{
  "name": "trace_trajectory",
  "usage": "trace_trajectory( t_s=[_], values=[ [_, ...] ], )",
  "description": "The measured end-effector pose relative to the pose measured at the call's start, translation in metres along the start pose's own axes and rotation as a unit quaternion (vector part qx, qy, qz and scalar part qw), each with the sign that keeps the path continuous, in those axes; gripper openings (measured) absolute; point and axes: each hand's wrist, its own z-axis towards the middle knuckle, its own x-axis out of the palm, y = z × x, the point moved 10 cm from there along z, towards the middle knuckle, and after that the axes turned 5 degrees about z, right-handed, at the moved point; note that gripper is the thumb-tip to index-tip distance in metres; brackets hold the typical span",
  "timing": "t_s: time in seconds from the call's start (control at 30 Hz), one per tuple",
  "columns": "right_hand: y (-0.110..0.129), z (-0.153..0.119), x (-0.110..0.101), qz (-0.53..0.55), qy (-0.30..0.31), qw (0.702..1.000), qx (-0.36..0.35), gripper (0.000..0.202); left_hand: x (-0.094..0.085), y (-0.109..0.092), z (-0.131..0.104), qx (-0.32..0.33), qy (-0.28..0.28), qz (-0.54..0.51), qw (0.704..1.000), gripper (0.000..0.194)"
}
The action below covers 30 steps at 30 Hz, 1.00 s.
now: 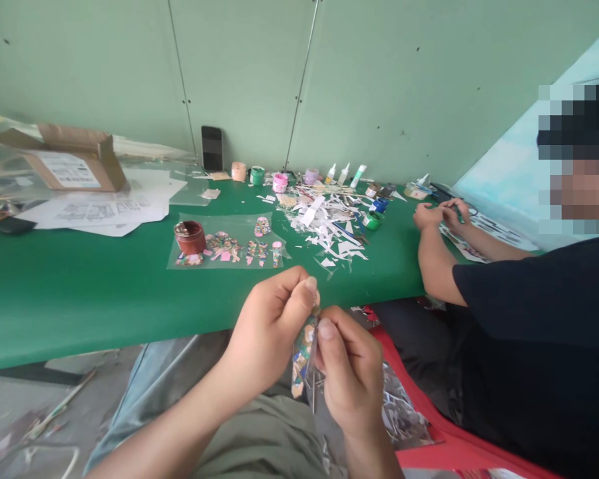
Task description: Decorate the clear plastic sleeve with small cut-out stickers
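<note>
Above my lap, my left hand (277,326) is closed, thumb against the bent fingers, on a narrow cutout strip (302,362) with a colourful pattern. The strip hangs down between the two hands. Close beside it, my right hand (349,372) is closed in a pinch around a thin metal tool (313,392) that points down; its exact kind is hidden by the fingers. The fingertips of both hands nearly meet at the strip's upper end. Beyond them on the table, similar patterned cutouts (223,246) lie on a clear plastic sheet (219,264).
A reddish-brown jar (190,239) stands on the sheet's left. White paper scraps (324,226) heap mid-table on the green cover (80,286). Paint jars (280,183), glue bottles (343,174), a phone (211,149) and a cardboard box (74,159) line the back. A co-worker (529,332) sits at right.
</note>
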Motion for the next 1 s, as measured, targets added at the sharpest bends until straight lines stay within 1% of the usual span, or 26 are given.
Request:
trace_trajectory(
  t_s=[0.13, 0.3, 0.5, 0.8, 1.0],
  values=[
    [-0.004, 0.0, 0.002, 0.029, 0.013, 0.999, 0.021, 0.04, 0.001, 0.002, -0.001, -0.011, 0.008, -0.002, 1.0, 0.033],
    [-0.006, -0.001, 0.004, 0.061, 0.025, 0.997, 0.03, 0.041, 0.003, 0.005, -0.001, -0.017, 0.017, -0.006, 1.0, 0.034],
    [-0.016, -0.002, 0.007, 0.102, 0.036, 0.993, 0.052, 0.043, 0.003, 0.009, -0.001, -0.019, 0.018, -0.012, 1.0, 0.035],
    [-0.021, -0.003, 0.008, 0.098, 0.042, 0.992, 0.067, 0.043, 0.004, 0.01, 0.002, -0.016, 0.013, -0.015, 1.0, 0.035],
    [-0.021, -0.004, 0.007, 0.092, 0.042, 0.993, 0.067, 0.043, 0.002, 0.01, 0.003, -0.016, -0.002, -0.008, 1.0, 0.035]
  ],
)
